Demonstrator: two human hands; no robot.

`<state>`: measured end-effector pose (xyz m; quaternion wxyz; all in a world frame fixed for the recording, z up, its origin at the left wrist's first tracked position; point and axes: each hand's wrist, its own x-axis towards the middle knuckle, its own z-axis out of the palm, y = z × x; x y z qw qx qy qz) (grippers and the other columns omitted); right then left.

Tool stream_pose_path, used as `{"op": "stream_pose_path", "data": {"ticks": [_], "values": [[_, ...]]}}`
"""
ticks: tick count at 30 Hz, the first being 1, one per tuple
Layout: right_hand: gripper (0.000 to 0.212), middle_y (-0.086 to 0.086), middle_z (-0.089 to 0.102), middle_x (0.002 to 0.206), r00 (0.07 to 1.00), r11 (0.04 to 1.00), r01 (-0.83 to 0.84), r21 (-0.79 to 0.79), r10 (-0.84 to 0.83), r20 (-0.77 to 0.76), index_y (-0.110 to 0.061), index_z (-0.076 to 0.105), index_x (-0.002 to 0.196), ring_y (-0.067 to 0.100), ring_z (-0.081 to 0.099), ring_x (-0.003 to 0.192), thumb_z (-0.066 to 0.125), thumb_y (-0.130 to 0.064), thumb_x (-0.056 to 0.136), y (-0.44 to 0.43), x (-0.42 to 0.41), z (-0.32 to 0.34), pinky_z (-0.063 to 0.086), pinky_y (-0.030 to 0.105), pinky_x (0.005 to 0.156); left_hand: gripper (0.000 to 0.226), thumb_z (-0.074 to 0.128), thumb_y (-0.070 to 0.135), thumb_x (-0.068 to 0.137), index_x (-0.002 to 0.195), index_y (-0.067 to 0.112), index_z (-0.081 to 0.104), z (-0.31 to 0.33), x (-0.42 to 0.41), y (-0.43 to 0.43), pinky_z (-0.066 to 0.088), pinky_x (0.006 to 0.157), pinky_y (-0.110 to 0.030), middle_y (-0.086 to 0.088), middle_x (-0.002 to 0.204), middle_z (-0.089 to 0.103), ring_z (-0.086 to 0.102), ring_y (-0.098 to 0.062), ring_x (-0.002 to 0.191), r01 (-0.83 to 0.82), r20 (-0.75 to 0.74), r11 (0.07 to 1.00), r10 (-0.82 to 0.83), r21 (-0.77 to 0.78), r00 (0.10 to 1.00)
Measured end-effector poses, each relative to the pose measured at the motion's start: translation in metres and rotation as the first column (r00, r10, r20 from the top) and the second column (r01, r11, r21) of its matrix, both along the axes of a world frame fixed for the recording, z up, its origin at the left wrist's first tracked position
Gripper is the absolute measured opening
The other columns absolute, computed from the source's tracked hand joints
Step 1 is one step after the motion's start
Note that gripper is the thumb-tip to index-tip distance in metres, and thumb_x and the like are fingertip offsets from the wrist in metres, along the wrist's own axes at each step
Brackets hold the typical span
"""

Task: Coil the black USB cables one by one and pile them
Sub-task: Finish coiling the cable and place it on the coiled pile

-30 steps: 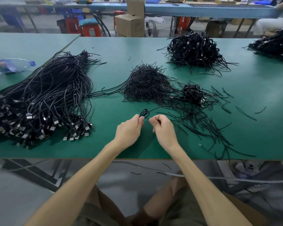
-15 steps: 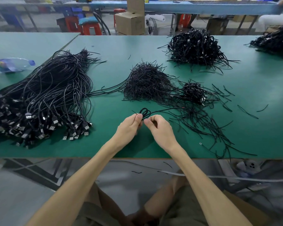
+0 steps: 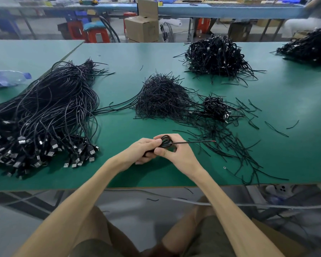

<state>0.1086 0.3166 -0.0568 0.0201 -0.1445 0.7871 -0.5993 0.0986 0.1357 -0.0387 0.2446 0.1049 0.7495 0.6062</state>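
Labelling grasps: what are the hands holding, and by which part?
One black USB cable, partly coiled. The left hand and right hand both grip the coil; its tail sticks out right, unheld.

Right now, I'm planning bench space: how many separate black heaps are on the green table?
5: long loose cables at left; short strands mid-table; small coiled pile beside them; big pile behind; another pile cut off far right. Scattered strands not counted.

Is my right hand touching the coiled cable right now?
Touching. In the head view the right hand pinches the coiled cable with no gap visible, and the left hand grips it too.
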Motion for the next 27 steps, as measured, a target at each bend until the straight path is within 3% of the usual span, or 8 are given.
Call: {"op": "stream_pose_path", "data": {"ticks": [4, 8, 11, 16, 19, 24, 27], "values": [[0.025, -0.008, 0.068, 0.108, 0.997, 0.997, 0.072, 0.016, -0.072, 0.005, -0.035, 0.067, 0.101, 0.007, 0.062, 0.1, 0.083, -0.031, 0.082, -0.003, 0.0, 0.0, 0.049, 0.028, 0.091, 0.043, 0.04, 0.042, 0.108, 0.071, 0.03, 0.058, -0.004, 0.005, 0.004, 0.017, 0.038, -0.015, 0.008, 0.061, 0.03, 0.02, -0.008, 0.047, -0.073, -0.055, 0.997, 0.074, 0.008, 0.996], [0.017, -0.002, 0.074, 0.092, 0.994, 0.994, 0.11, -0.022, -0.11, 0.004, -0.015, 0.07, 0.1, 0.017, 0.067, 0.075, 0.079, -0.019, 0.087, -0.002, 0.001, 0.0, 0.053, 0.03, 0.074, 0.046, 0.04, 0.045, 0.107, 0.066, 0.029, 0.053, -0.008, 0.005, 0.007, 0.019, 0.037, -0.014, 0.009, 0.059, 0.032, 0.022, -0.006, 0.045, -0.18, -0.037, 0.982, 0.182, 0.057, 0.983], [0.007, -0.002, 0.071, 0.084, 0.995, 0.995, 0.096, -0.029, -0.096, -0.009, -0.012, 0.068, 0.091, 0.017, 0.065, 0.061, 0.076, -0.01, 0.089, -0.002, 0.003, -0.001, 0.053, 0.025, 0.063, 0.046, 0.04, 0.047, 0.107, 0.066, 0.028, 0.051, -0.011, 0.003, 0.006, 0.018, 0.037, -0.015, 0.01, 0.058, 0.032, 0.022, -0.007, 0.045, -0.192, -0.03, 0.979, 0.195, 0.073, 0.98], [0.03, 0.0, 0.07, 0.092, 0.993, 0.992, 0.118, -0.037, -0.117, 0.03, -0.02, 0.056, 0.105, 0.018, 0.068, 0.066, 0.08, -0.023, 0.087, -0.004, 0.002, -0.002, 0.057, 0.036, 0.071, 0.044, 0.046, 0.053, 0.099, 0.062, 0.029, 0.051, -0.01, 0.002, 0.003, 0.018, 0.036, -0.015, 0.009, 0.058, 0.032, 0.021, -0.006, 0.043, -0.175, -0.018, 0.979, 0.178, 0.106, 0.984], [0.027, -0.008, 0.071, 0.096, 0.996, 0.989, 0.084, 0.122, -0.079, -0.044, -0.022, 0.062, 0.113, 0.017, 0.069, 0.079, 0.073, -0.034, 0.092, -0.004, 0.003, -0.005, 0.055, 0.042, 0.081, 0.046, 0.045, 0.048, 0.105, 0.064, 0.025, 0.048, -0.011, 0.002, 0.003, 0.018, 0.035, -0.015, 0.008, 0.057, 0.031, 0.021, -0.006, 0.041, -0.184, -0.019, 0.975, 0.188, 0.126, 0.982], [0.014, -0.008, 0.07, 0.09, 0.989, 0.979, 0.092, 0.179, -0.07, -0.127, -0.018, 0.069, 0.102, 0.017, 0.066, 0.081, 0.065, -0.031, 0.098, -0.006, 0.007, -0.002, 0.054, 0.045, 0.08, 0.045, 0.04, 0.041, 0.108, 0.067, 0.022, 0.045, -0.012, 0.004, 0.005, 0.019, 0.035, -0.015, 0.009, 0.055, 0.031, 0.022, -0.006, 0.041, -0.172, -0.039, 0.977, 0.178, 0.129, 0.983], [0.009, -0.01, 0.066, 0.078, 0.986, 0.979, 0.088, 0.181, -0.06, -0.157, -0.021, 0.067, 0.093, 0.015, 0.064, 0.068, 0.062, -0.022, 0.1, -0.007, 0.008, -0.001, 0.052, 0.034, 0.07, 0.047, 0.04, 0.044, 0.107, 0.065, 0.026, 0.047, -0.011, 0.005, 0.003, 0.019, 0.035, -0.015, 0.009, 0.057, 0.031, 0.021, -0.006, 0.042, -0.145, -0.045, 0.979, 0.152, 0.141, 0.987]]}}
